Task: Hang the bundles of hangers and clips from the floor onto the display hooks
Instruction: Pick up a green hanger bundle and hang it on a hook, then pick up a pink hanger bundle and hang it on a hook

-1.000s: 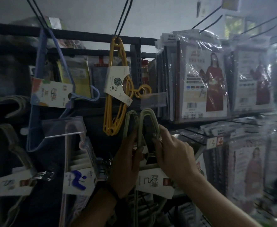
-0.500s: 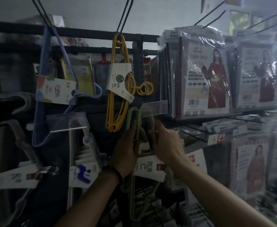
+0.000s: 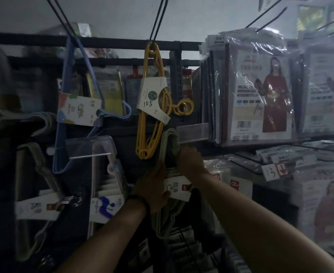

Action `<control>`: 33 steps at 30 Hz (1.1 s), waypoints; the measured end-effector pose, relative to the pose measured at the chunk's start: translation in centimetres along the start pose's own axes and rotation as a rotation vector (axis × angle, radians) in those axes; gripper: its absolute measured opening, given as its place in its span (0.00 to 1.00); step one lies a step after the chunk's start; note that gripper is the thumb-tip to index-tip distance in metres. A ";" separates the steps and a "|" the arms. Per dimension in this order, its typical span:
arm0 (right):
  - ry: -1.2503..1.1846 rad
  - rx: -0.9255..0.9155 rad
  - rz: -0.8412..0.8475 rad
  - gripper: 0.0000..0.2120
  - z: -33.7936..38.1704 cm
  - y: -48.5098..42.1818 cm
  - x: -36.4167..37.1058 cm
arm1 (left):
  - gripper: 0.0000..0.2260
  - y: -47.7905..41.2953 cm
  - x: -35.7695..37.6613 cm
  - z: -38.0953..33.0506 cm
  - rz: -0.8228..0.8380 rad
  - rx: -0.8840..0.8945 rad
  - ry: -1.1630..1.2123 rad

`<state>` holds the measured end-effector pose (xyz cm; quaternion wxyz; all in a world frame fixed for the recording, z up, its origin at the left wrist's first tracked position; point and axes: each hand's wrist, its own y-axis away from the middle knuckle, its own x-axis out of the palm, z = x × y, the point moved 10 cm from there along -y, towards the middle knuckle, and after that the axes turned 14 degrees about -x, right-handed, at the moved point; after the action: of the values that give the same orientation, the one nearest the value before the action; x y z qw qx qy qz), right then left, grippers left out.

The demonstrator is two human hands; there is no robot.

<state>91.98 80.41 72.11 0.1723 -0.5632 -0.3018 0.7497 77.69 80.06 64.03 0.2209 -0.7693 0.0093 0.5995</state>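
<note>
Left hand [image 3: 152,187] clamped on pale hanger bundle [image 3: 167,139], right hand [image 3: 189,162] gripping its top, yellow hangers [image 3: 142,152] just above left hand

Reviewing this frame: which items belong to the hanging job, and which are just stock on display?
In the job:
- green hangers, gripped by the left hand and right hand
- clear hook tag, just above them

Just stock:
- yellow hangers, already hung
- blue hangers, already hung
- garment packs
</note>
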 end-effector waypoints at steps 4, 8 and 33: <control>-0.051 0.011 0.012 0.09 -1.1 -0.8 1.5 | 0.42 -0.4 0.9 0.5 0.014 -0.041 -0.028; -0.157 -0.020 0.036 0.09 -1.3 -0.8 1.8 | 0.40 0.1 1.0 0.6 0.059 -0.100 -0.041; -0.632 -0.737 1.070 0.09 36.6 50.3 21.7 | 0.10 63.9 13.8 22.4 0.471 -1.123 0.266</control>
<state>54.73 45.83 30.21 -0.5151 -0.4117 -0.2532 0.7079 43.17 33.78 26.10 -0.3586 -0.8133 -0.1106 0.4447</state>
